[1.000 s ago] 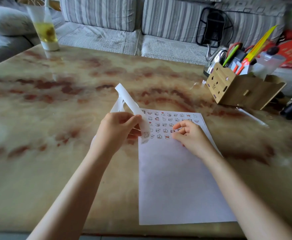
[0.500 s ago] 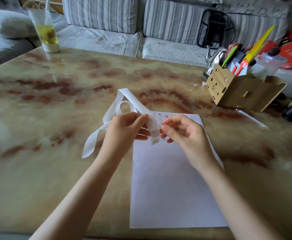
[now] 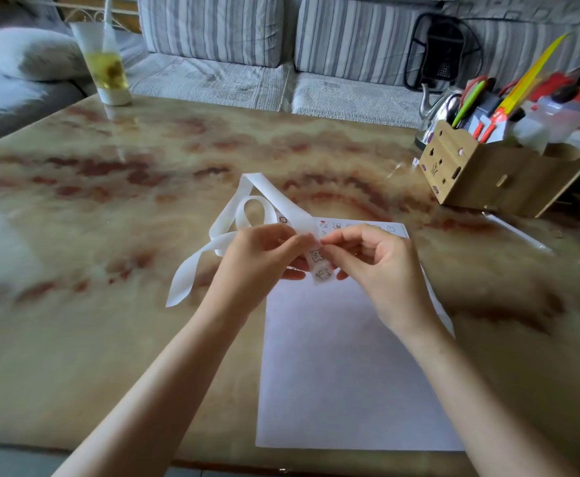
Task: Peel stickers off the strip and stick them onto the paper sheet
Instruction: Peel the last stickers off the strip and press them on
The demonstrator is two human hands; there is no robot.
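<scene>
The long white sticker strip (image 3: 283,204) is held in the curled fingers of the left hand (image 3: 261,259) just above the white paper sheet (image 3: 343,373), seemingly so that a sticker can be nipped off by the pinched thumb and forefinger of the right hand (image 3: 379,266), over a brown-veined marble table (image 3: 109,242) before a striped grey sofa (image 3: 212,29).

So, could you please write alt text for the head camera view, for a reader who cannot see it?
Two bare hands meet above a white paper sheet on a marbled table: the left hand grips a looping sticker strip while the right hand pinches its printed end. Small stickers already line the sheet's far edge.
</scene>
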